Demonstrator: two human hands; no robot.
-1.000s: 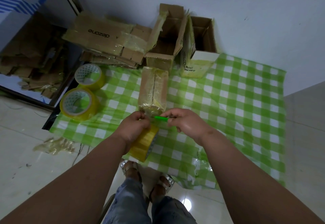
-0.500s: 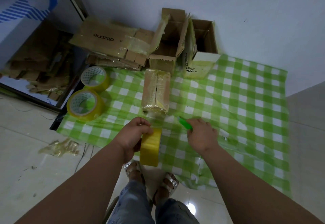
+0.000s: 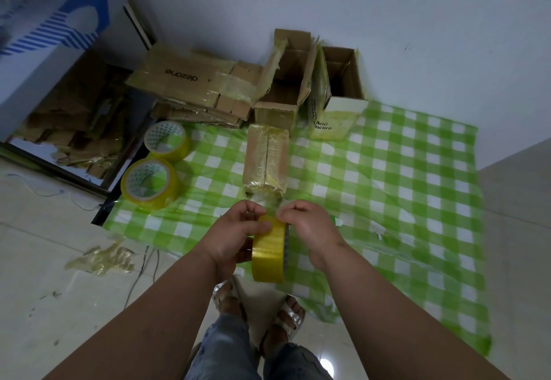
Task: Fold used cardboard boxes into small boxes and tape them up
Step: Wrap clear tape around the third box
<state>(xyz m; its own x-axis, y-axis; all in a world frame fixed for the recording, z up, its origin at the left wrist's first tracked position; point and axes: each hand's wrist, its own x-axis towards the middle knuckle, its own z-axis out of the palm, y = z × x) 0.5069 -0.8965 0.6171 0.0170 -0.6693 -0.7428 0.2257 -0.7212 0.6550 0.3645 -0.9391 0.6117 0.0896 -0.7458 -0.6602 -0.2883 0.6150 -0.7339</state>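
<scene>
Green cutter (image 3: 334, 220) mostly behind right hand (image 3: 310, 230)

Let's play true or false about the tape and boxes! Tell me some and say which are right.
1. The left hand holds a yellow tape roll. True.
2. Three spare tape rolls lie on the checked cloth. False: two spare rolls.
3. The taped small box lies on the cloth. True.
4. The right hand rests flat on the cloth. False: its fingertips pinch at the roll's top.
</scene>
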